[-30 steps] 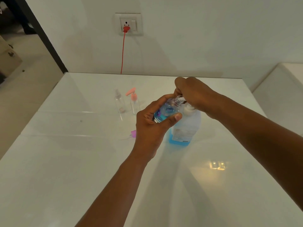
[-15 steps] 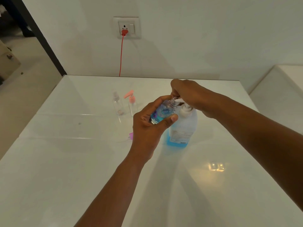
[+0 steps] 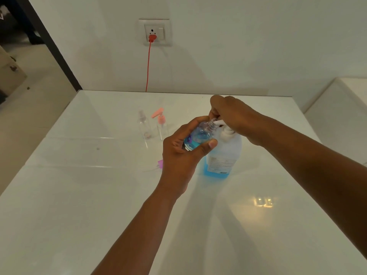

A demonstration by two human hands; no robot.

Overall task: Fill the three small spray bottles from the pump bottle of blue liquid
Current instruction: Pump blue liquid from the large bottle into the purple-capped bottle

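Head view hides most of the pump top under the right hand (image 3: 236,118), whose fingers curl over it. Left hand (image 3: 184,155) grips a small bottle (image 3: 200,135) tilted, open neck up-right against the spout of the pump bottle (image 3: 224,155) standing on the table (image 3: 79,195). Two other small bottles (image 3: 153,126) stand behind, well apart.

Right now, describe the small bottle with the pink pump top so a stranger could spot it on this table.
Start at the wall socket and follow its red cord down to the white table. Two small clear bottles stand just left of the hands. The right one is the pink-topped bottle; its neighbour, the clear-topped bottle, has no colour on it.
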